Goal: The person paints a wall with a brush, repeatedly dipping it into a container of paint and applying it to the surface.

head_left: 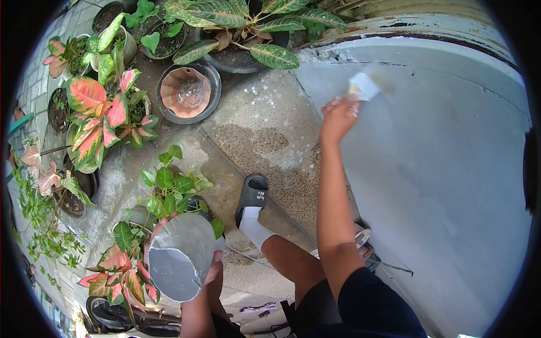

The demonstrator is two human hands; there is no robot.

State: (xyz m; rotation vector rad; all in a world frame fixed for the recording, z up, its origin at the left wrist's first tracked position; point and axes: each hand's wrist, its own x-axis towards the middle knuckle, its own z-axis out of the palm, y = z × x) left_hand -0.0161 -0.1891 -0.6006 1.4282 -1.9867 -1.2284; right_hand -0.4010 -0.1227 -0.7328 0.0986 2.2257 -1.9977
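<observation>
My right hand [340,112], arm stretched out, is closed around a paintbrush [365,86]. The brush is blurred, and its tan bristles are right at the grey painted wall [451,152]. Low on the left, my left hand [214,268] wraps around a round container [189,239] from beneath and from the sides. The container is tilted, and grey paint [172,276] shows inside it. Much of the left hand is hidden behind the container.
Potted plants with pink and green leaves [87,96] line the left side. A pot with an orange-brown inside [186,93] stands near the wall's far end. My foot in a black slide sandal [253,194] rests on the pebbled concrete floor [282,152]. A leafy green plant [172,186] grows beside the container.
</observation>
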